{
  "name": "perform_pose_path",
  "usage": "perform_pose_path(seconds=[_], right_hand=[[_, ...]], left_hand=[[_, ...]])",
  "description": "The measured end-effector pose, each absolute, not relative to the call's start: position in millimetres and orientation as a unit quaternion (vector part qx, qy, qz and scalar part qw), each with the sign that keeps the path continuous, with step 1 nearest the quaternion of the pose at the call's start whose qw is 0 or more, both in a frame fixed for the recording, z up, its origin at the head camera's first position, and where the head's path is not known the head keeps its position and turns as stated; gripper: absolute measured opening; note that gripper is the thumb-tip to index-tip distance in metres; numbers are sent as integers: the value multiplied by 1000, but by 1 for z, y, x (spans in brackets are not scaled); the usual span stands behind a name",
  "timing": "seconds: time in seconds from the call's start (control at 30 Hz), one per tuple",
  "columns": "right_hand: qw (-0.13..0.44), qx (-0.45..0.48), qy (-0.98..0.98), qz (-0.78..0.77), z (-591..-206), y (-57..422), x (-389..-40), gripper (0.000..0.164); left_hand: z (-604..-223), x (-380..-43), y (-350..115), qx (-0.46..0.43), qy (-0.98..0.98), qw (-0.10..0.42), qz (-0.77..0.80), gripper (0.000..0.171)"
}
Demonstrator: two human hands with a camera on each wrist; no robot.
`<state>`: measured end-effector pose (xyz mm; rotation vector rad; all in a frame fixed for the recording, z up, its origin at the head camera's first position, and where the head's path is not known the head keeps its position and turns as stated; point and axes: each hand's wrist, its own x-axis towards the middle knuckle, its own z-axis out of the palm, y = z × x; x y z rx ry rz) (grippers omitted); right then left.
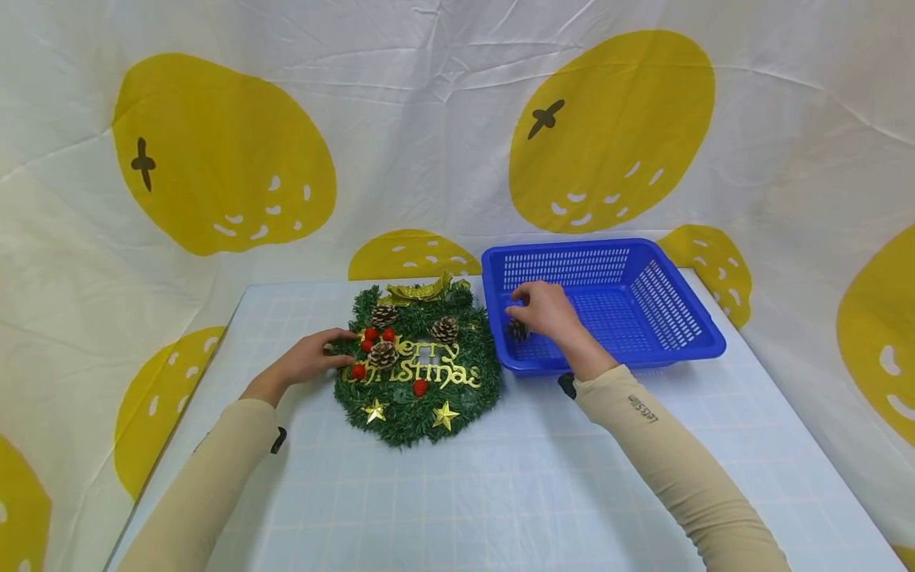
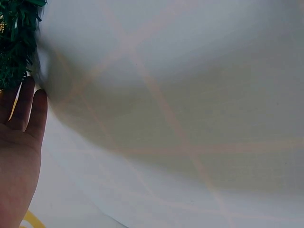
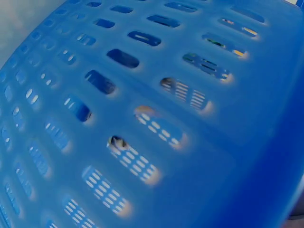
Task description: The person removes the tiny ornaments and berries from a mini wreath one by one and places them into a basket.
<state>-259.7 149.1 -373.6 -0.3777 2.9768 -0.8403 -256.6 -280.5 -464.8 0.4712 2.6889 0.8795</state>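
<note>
A green wreath (image 1: 465,403) lies on the table, with gold "Merry Christmas" lettering, gold stars, red berries and pine cones on it. At its left edge my left hand (image 1: 312,357) touches the greenery, thumb near a red berry (image 1: 358,371). In the left wrist view the fingers (image 2: 35,114) of that hand are nearly straight against the wreath's edge (image 2: 19,42). My right hand (image 1: 549,311) reaches over the left side of a blue basket (image 1: 608,367), thumb and forefinger apart. Right below them, inside the basket, is a pine cone (image 1: 518,330).
The basket's slotted wall (image 3: 190,142) fills the right wrist view and hides the right hand there. A gold bow (image 1: 417,291) tops the wreath, close to the basket's left rim. A pale checked cloth (image 1: 443,500) covers the table; a fruit-print curtain (image 1: 422,159) hangs behind.
</note>
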Motion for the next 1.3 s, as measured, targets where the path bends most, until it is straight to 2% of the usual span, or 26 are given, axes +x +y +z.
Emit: perform_pose_path(seconds=[0.4, 1.3], right_hand=[[29, -123, 955, -270, -369, 144, -259, 42], [-5, -125, 936, -328, -359, 115, -244, 56]], left_hand=[[-464, -256, -280, 166, 929, 135, 303, 55], [-467, -257, -280, 166, 930, 132, 301, 54]])
